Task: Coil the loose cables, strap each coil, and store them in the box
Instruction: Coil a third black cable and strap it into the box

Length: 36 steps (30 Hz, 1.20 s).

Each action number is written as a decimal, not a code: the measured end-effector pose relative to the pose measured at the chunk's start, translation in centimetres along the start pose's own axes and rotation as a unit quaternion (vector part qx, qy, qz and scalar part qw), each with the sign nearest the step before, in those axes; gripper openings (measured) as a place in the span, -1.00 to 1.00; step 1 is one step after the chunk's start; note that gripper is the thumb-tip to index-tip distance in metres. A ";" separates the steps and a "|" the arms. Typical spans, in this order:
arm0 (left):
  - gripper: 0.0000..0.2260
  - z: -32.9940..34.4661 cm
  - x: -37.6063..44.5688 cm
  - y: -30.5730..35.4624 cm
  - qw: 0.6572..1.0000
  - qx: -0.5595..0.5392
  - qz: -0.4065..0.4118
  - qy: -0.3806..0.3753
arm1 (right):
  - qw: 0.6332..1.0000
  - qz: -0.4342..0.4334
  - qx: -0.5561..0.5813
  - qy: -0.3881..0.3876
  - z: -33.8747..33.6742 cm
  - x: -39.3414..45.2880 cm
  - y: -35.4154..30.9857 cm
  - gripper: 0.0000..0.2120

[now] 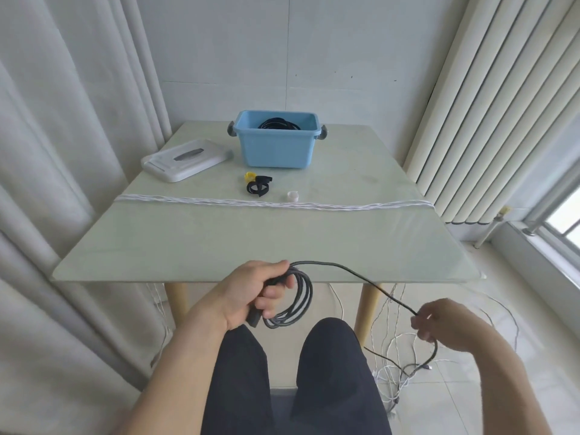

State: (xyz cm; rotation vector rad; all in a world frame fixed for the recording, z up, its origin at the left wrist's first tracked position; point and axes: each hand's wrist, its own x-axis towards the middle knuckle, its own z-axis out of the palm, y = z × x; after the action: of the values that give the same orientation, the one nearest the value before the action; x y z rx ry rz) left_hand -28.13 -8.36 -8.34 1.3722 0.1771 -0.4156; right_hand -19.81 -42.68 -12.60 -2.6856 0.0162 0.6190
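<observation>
At the far left of the surface (194, 233) lies a white lid (185, 158), flat, with a dark patch on top too blurred to identify. Nearer, below the surface's near edge, the left hand (251, 293) grips a dark cable (354, 273) wound into several loops; its fingers (276, 293) curl round the bundle, hiding where the loops cross and part of a black plug end. Far centre stands the blue box (276, 149), a black coil (277, 124) inside, only its upper part showing over the rim. Just near the box lie black straps (258, 187) with a yellow piece, perhaps another strap, and a small white cap (292, 196). A white cord (273, 204) crosses the surface. To the right, the right hand (452, 324) pinches the cable's free run, which trails down to the floor (470, 397) among tangled white wires (395, 372).
</observation>
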 end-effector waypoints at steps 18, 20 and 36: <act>-0.67 5.2 4.2 -3.3 0.989 0.087 -0.111 -0.044 | 0.922 0.073 0.181 0.334 -3.0 -3.1 4.4 -0.83; -0.66 5.0 4.3 -3.3 0.990 0.084 -0.105 -0.043 | 0.907 0.055 0.193 0.371 -2.3 -2.9 4.2 -0.82; -0.67 8.2 8.4 -5.8 0.988 0.009 -0.144 0.059 | 0.852 0.348 0.344 0.187 8.0 5.0 17.5 -0.46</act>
State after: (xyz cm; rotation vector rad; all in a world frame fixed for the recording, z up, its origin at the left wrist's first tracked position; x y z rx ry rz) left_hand -23.71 -18.70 -15.06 1.3942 0.4738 -0.5764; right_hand -20.34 -55.60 -27.69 -1.9802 1.1289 0.1849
